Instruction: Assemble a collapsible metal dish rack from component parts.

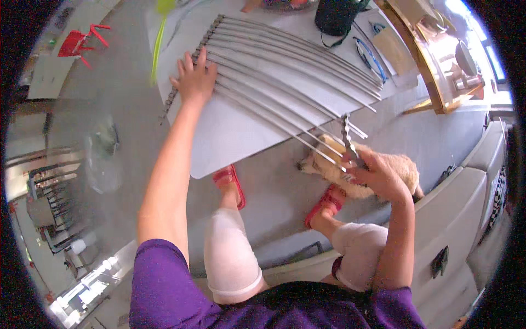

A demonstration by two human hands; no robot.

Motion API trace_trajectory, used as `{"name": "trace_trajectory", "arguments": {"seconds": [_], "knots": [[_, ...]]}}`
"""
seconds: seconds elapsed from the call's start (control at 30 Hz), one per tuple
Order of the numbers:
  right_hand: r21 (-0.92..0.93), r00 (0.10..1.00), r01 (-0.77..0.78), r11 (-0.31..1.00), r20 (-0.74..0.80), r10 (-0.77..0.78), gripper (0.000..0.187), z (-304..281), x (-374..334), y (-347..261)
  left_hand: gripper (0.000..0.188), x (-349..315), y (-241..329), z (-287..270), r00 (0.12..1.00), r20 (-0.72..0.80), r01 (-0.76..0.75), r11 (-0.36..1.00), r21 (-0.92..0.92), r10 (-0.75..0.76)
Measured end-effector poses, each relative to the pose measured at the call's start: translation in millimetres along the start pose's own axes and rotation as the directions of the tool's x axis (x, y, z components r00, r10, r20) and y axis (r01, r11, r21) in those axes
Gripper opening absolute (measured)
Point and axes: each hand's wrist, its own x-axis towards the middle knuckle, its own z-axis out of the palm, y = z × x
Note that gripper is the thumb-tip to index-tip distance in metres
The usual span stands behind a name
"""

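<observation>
Several long thin metal rods (274,82) lie fanned out across a pale tabletop (213,142). Their left ends meet a dark metal chain (206,37) along the table's left side. My left hand (196,82) presses flat over the rods beside this chain, fingers spread. Past the table's near right edge, my right hand (378,175) grips a second chain (346,131), which stands up from its fingers. The nearest rods jut beyond the table toward that hand; whether a rod end sits in the chain is hard to make out.
A tan dog (383,164) lies on the floor beneath my right hand. A dark container (337,16) and blue-handled pliers (370,57) are at the table's far right. A pale sofa (455,203) stands right, a red chair (76,44) far left.
</observation>
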Motion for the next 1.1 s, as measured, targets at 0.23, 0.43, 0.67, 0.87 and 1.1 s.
{"name": "trace_trajectory", "arguments": {"seconds": [0.23,0.43,0.67,0.87,1.1], "knots": [[0.338,0.975,-0.020,0.941,-0.200,0.093,0.013,-17,-7,-2,0.054,2,9,-1,0.996,0.018,-0.083,0.996,0.022,0.082],[0.382,0.809,0.225,0.896,-0.586,0.046,0.016,-23,3,-5,0.048,-9,50,-16,0.910,-0.272,-0.291,0.950,0.117,0.312],[0.385,0.755,0.271,0.882,-0.653,0.053,0.018,-32,-6,7,0.048,-64,238,-21,0.716,-0.256,-0.695,0.633,-0.341,0.649],[0.381,0.761,0.210,0.901,-0.641,0.094,0.019,-28,-2,5,0.054,-64,269,18,0.689,-0.179,-0.725,0.665,-0.180,0.702],[0.344,0.749,0.228,0.911,-0.660,0.062,0.024,-41,-3,8,0.059,-74,248,-4,0.589,-0.082,-0.800,0.565,-0.201,0.804]]}}
